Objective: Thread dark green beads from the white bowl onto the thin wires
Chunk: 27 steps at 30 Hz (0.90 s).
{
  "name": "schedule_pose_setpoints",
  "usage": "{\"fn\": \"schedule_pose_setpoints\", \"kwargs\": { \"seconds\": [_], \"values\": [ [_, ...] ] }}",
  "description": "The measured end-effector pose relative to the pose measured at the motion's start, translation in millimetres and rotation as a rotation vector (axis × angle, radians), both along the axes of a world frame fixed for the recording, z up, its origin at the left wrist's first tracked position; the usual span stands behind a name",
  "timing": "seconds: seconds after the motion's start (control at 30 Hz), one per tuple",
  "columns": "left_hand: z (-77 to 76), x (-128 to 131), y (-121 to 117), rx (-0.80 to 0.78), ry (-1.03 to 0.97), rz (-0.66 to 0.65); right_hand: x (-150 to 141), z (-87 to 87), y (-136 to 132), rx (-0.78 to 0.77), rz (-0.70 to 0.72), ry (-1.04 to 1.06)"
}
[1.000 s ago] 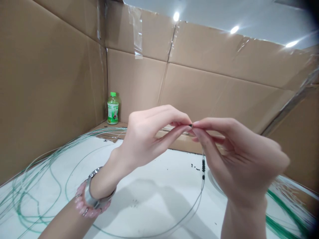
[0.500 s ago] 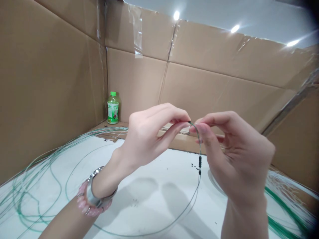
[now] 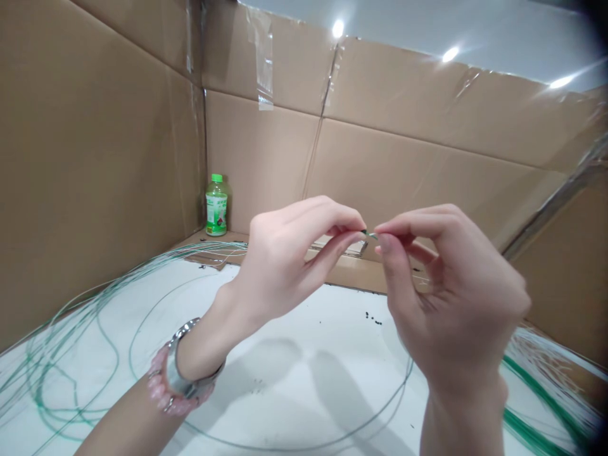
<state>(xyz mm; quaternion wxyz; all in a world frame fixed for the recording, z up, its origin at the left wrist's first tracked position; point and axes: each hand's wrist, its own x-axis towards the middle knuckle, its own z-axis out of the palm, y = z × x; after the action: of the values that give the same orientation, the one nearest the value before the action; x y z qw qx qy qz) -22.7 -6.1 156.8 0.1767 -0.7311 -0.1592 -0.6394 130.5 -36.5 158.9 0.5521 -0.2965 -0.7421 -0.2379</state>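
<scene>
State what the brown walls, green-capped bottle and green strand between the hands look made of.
Walls: matte cardboard, judging by creases and taped seams. Bottle: probably smooth, clear plastic, given its see-through shoulder. Strand: perhaps plastic cord or coated wire, being thin and green; too small to settle material or finish.

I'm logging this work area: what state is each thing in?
Left hand: pinching a black bit
Right hand: pinching the strand
Strand: spanning the fingertips' gap
Loose bits: scattered
Coils: loosely looped
Bottle: upright, capped
Bangle: worn on left wrist
Pink bracelet: worn beside it
Lights: lit
</scene>
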Motion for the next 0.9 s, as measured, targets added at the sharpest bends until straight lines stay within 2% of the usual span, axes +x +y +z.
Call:
{"fn": "schedule_pose_setpoints", "kwargs": {
  "seconds": [0.23, 0.9],
  "values": [
    [0.8, 0.7, -0.1, 0.015, 0.002, -0.014, -1.1, 2.1, 0.3, 0.117, -0.059, -0.02],
    [-0.5, 2.1, 0.5, -0.008, -0.009, -0.014, -3.6, 0.3, 1.5, 0.146, -0.117, -0.035]
  ]
}}
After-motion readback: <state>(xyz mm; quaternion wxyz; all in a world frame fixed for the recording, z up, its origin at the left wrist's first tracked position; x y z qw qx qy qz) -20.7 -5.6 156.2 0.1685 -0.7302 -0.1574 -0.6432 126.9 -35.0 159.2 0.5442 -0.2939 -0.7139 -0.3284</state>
